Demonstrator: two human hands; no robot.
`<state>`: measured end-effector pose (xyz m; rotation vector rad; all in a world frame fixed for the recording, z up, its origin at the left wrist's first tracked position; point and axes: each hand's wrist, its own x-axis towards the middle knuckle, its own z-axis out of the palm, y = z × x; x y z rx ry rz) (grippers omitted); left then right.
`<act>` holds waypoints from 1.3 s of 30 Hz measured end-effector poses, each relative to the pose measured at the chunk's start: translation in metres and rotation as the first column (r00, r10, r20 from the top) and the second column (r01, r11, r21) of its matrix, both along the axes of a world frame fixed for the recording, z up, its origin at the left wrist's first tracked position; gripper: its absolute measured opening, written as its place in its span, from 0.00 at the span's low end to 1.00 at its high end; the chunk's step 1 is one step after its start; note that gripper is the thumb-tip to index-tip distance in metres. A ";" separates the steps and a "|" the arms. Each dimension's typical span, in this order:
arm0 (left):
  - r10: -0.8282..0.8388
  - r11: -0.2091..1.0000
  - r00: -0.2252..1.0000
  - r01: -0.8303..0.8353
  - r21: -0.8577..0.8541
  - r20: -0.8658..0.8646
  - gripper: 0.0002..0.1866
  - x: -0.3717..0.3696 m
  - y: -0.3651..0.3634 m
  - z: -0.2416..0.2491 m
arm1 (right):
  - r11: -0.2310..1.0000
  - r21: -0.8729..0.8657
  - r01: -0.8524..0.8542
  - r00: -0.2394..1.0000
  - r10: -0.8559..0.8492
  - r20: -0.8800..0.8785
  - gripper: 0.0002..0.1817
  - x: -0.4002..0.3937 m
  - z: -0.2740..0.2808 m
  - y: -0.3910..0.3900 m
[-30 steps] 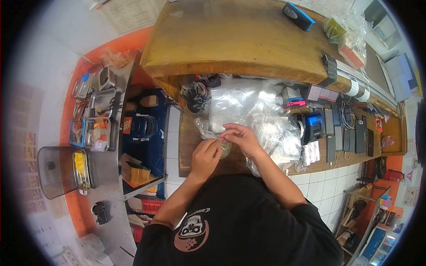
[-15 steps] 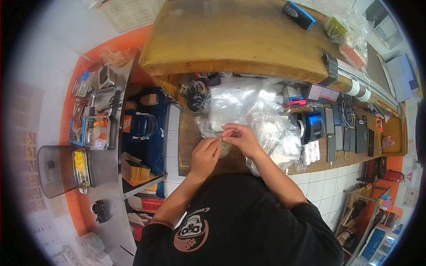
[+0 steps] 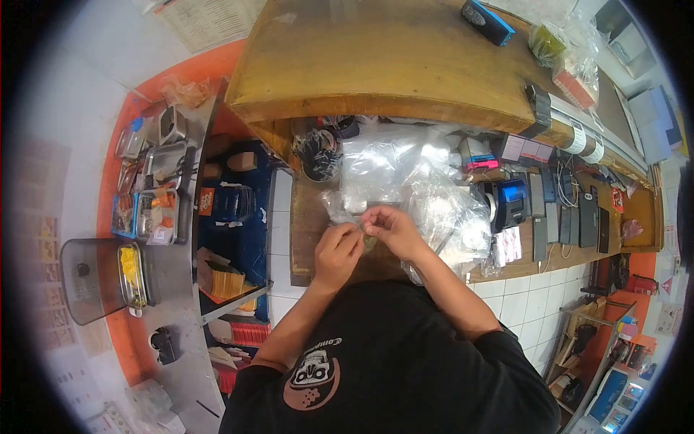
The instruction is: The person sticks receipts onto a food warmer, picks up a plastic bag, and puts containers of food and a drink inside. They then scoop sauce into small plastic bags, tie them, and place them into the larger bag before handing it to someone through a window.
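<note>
Left hand [image 3: 338, 252] and right hand [image 3: 389, 230] pinch a small greenish bag [image 3: 370, 243], partly hidden beneath them, toward the surface's [image 3: 306, 249] front left corner. Clear plastic bags [image 3: 376, 168] crowd behind and rightward; a wooden shelf [image 3: 383, 65] overhangs the back edge.

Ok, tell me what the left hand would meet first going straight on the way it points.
Most likely the fingertips of the right hand, just ahead of the left hand; beyond them lie clear plastic bags. Depth there is hard to judge.
</note>
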<state>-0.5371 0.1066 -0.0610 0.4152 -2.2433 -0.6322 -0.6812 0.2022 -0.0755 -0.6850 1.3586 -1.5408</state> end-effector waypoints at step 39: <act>0.043 0.987 0.998 -0.048 -0.155 -0.036 0.10 0.005 0.035 0.020 | 0.821 0.282 0.496 0.594 -0.085 -0.800 0.13 -0.103 0.031 0.087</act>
